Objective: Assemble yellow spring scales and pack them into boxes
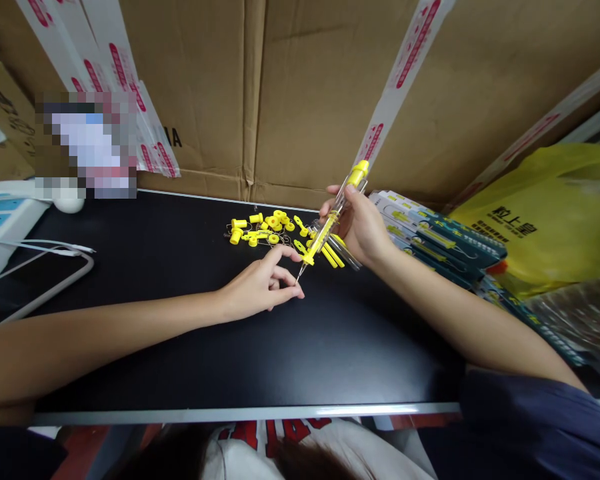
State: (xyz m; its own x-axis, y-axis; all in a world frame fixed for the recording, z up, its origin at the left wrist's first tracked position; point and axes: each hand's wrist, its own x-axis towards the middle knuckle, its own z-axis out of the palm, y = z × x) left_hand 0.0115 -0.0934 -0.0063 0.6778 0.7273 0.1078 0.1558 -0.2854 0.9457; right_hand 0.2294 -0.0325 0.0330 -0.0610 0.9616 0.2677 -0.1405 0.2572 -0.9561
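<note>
1 clear tube (326, 230), yellow cap (359, 172) uppermost, yellow collar (309, 259) near thin lower tip (301, 273), held aslant in midair

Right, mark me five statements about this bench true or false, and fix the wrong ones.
1. The right hand holds a clear tube with yellow fittings. True.
2. The left hand lies flat on the black tabletop. False: it is at the tube's slender tip.
3. Loose yellow plastic parts lie beyond the left hand. True.
4. The yellow plastic bag is on the left. False: it is on the right.
5. A white power strip is on the left. True.
</note>
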